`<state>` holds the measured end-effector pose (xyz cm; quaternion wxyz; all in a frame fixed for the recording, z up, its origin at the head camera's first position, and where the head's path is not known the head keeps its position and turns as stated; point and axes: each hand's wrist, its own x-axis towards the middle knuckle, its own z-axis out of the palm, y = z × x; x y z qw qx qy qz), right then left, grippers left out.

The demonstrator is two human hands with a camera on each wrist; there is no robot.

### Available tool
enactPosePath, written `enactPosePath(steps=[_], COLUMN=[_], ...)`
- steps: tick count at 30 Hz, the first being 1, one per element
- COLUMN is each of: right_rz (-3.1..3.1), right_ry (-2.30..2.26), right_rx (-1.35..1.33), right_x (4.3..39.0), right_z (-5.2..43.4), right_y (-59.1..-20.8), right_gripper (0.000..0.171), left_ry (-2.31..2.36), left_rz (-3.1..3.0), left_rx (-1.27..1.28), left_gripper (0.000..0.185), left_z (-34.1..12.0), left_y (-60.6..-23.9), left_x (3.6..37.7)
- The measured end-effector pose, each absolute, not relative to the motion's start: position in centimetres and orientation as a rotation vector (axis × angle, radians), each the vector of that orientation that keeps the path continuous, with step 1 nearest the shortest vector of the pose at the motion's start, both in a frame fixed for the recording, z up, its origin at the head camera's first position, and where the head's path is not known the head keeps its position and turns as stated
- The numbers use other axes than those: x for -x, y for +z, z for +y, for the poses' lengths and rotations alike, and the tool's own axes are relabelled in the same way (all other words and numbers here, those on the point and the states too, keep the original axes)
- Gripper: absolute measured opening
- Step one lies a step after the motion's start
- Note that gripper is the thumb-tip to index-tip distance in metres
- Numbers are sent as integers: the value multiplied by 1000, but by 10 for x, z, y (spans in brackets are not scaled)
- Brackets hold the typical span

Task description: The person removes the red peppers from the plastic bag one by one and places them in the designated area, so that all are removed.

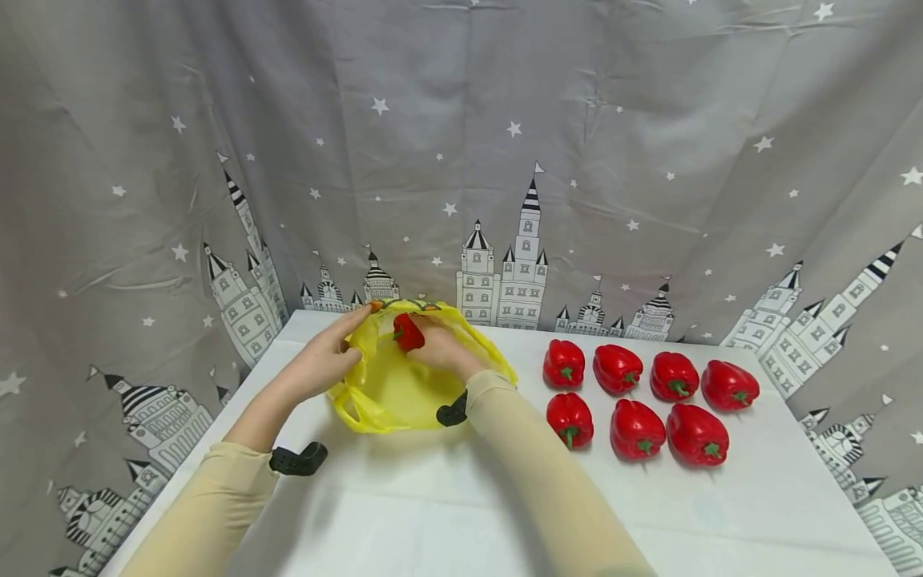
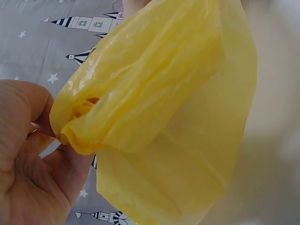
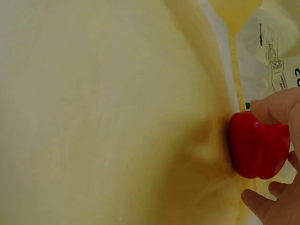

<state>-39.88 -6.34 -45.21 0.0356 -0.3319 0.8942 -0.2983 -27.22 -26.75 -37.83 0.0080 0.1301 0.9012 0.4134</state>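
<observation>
A yellow plastic bag [image 1: 404,393] stands with its mouth spread wide near the back of the table. My left hand [image 1: 329,358] pinches the left side of its rim; in the left wrist view, the fingers of this hand [image 2: 33,154] meet at a folded edge of the bag [image 2: 140,108]. Reaching in over the mouth, my right hand [image 1: 437,350] holds a red bell pepper [image 1: 409,332] with a green stem. In the right wrist view the thumb lies over the pepper [image 3: 258,145], which is close to the bag wall [image 3: 117,117].
Several red bell peppers stand in two rows to the right of the bag, among them one at the front left [image 1: 570,420] and one at the far right [image 1: 730,385]. A white cloth covers the table [image 1: 433,521]. Behind hangs a grey curtain [image 1: 404,160] printed with castles and stars.
</observation>
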Motion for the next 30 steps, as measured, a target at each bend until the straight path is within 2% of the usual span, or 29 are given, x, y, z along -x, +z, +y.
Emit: enactPosePath(steps=[4, 12, 21, 30], right_rz=[2776, 2798, 2741, 2657], right_ry=[-778, -560, -710, -851], right_rx=[991, 1026, 1146, 1092], right_x=[401, 405, 402, 392], right_z=[-68, -72, -64, -46], right_y=[-451, -449, -448, -451], right_gripper=[74, 67, 52, 62], left_ry=[1288, 1293, 1273, 1293], left_rz=[2816, 2814, 2822, 2815], left_rx=[-390, -388, -372, -375], left_gripper=[73, 73, 75, 74], left_z=[-267, -267, -268, -269], left_y=[-380, -381, -379, -381], left_x=[271, 271, 270, 269])
